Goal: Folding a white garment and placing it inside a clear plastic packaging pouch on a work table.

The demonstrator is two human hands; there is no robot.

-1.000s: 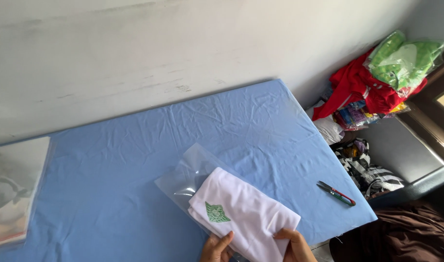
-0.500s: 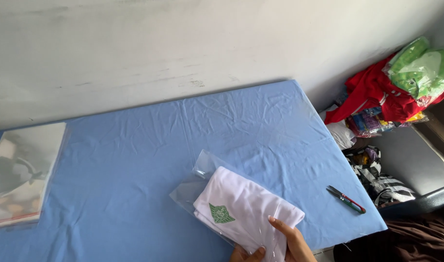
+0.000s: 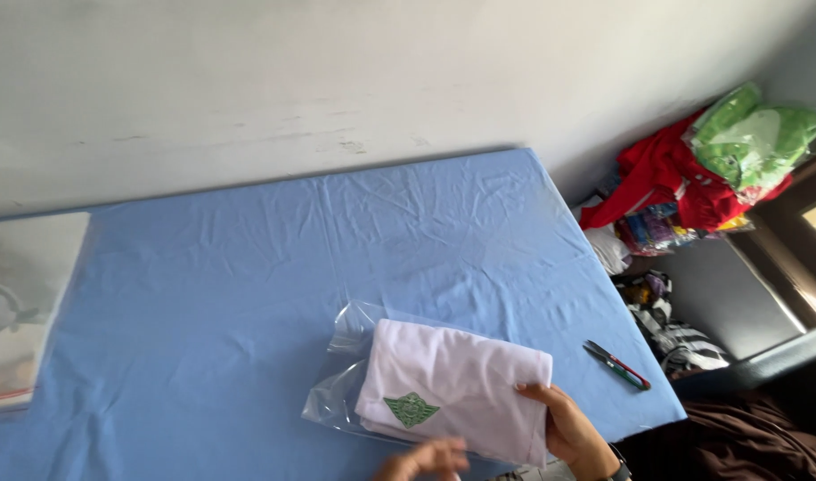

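A folded white shirt (image 3: pixel 452 383) with a green emblem lies on a clear plastic bag (image 3: pixel 350 356) on the blue sheet (image 3: pixel 248 267). My right hand (image 3: pixel 568 428) grips the shirt's right edge, thumb on top. My left hand (image 3: pixel 426 459) shows blurred at the bottom edge, just below the shirt's near edge, fingers spread, holding nothing that I can see.
Small red-handled scissors (image 3: pixel 617 365) lie near the sheet's right edge. A stack of clear bags (image 3: pixel 20 303) sits at the far left. Red and green clothes (image 3: pixel 711 169) are piled on a dark seat at the right. A pale wall runs behind.
The shirt has turned flatter on the bag. My right hand has shifted to its right edge, and my left hand has come off the shirt.
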